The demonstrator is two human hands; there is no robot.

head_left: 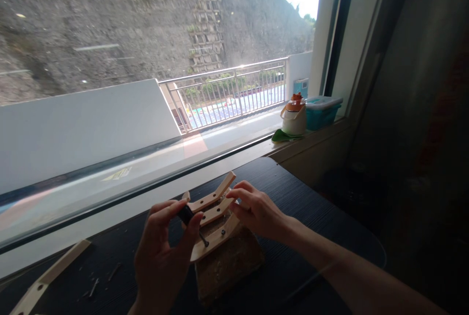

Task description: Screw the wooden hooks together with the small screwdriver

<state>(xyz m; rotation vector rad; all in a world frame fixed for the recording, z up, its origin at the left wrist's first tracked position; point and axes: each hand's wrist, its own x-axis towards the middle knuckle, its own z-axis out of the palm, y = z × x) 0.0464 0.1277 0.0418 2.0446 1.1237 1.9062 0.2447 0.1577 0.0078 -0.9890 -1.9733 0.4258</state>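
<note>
A small assembly of light wooden slats [214,215] rests on a brown block [227,266] on the dark table [293,198]. My left hand [161,251] is closed on a short black-handled screwdriver [190,222], its tip pointing down at the nearest slat. My right hand [256,210] lies on the right side of the slats, fingers curled on their ends and holding them steady. A dark screw or hole shows on the lowest slat.
A loose wooden slat [51,273] lies at the table's left, with small screws [95,285] scattered near it. On the window sill at the right stand a white jug with an orange top [294,115] and a teal box [322,110]. The window runs behind the table.
</note>
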